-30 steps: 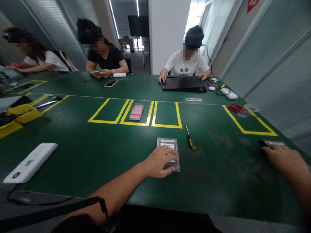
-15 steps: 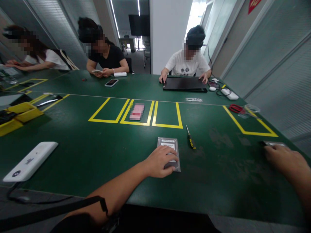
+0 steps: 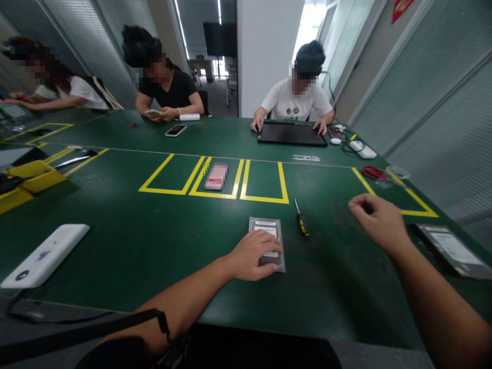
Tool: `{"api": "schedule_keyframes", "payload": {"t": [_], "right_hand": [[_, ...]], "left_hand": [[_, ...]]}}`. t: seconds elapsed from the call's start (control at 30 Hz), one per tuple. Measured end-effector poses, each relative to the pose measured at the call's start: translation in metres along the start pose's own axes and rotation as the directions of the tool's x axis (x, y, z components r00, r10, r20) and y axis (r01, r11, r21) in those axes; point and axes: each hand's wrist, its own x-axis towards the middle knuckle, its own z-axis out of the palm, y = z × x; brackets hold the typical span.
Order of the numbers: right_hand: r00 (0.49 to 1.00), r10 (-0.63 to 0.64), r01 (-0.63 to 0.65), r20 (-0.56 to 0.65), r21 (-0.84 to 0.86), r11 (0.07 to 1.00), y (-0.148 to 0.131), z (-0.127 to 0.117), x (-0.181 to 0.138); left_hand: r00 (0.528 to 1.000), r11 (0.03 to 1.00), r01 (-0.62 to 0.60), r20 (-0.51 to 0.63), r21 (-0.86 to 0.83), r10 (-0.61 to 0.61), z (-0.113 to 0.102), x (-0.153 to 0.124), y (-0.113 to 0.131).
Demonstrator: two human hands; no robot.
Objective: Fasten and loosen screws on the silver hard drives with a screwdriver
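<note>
A silver hard drive point(image 3: 265, 230) with a white label lies flat on the green table. My left hand point(image 3: 255, 254) rests over it, its fingers curled onto the top and right edge, covering much of the label. My right hand point(image 3: 378, 220) hovers above the table with its fingers curled in; nothing shows in them. Between the two hands lies a screwdriver point(image 3: 302, 219) with a yellow and black handle, its tip pointing away from me. To the right of my right forearm is a second hard drive point(image 3: 453, 248), a larger one with a pale label.
Yellow tape outlines point(image 3: 265, 199) mark the table; one holds a pink blurred item point(image 3: 216, 177). At left are a white power bank point(image 3: 48, 253) with a cable and yellow bins point(image 3: 40, 177). Opposite, a person handles a black flat panel point(image 3: 292, 134). Red cable point(image 3: 372, 172) lies at right.
My right hand has left the larger hard drive and moved left, nearer the screwdriver. My left hand stays on its drive. The person opposite has tilted the black panel.
</note>
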Motion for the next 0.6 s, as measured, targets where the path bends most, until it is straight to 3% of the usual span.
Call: {"api": "schedule_keyframes", "payload": {"t": [0.13,0.27,0.4,0.6], "right_hand": [[0.982,-0.18,0.159,0.05,0.281,0.946,-0.069,0.015,-0.024],[0.959,-0.265,0.198,0.103,0.427,0.882,-0.108,0.032,-0.045],[0.947,-0.268,0.137,0.179,0.531,0.836,-0.116,0.058,-0.057],[0.922,-0.227,-0.053,0.313,0.685,0.727,-0.104,0.098,-0.066]], "left_hand": [[0.995,0.986,0.038,-0.087,-0.165,-0.053,-0.003,0.001,-0.003],[0.978,0.957,0.075,-0.166,-0.282,-0.125,-0.003,-0.001,-0.005],[0.95,0.93,0.106,-0.24,-0.351,-0.199,0.0,-0.003,-0.007],[0.911,0.921,0.1,-0.338,-0.375,-0.236,0.004,-0.001,-0.008]]}}
